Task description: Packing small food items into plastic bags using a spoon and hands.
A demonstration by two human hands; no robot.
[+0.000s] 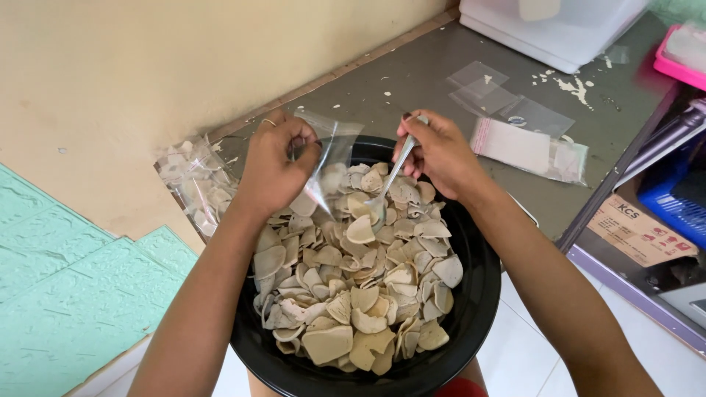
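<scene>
A black bowl (471,309) full of pale, curled crackers (353,294) sits in front of me. My left hand (276,165) pinches a small clear plastic bag (334,158) open above the far edge of the pile; a ring is on one finger. My right hand (437,154) holds a metal spoon (386,192) by its handle, the spoon's bowl down among the crackers just beside the bag's mouth.
Filled clear bags of crackers (195,184) lie left of the bowl by the beige wall. Empty clear bags (515,121) lie on the grey table at right. A white plastic box (551,29) stands at the back; a cardboard box (636,231) and blue crate (680,195) at right.
</scene>
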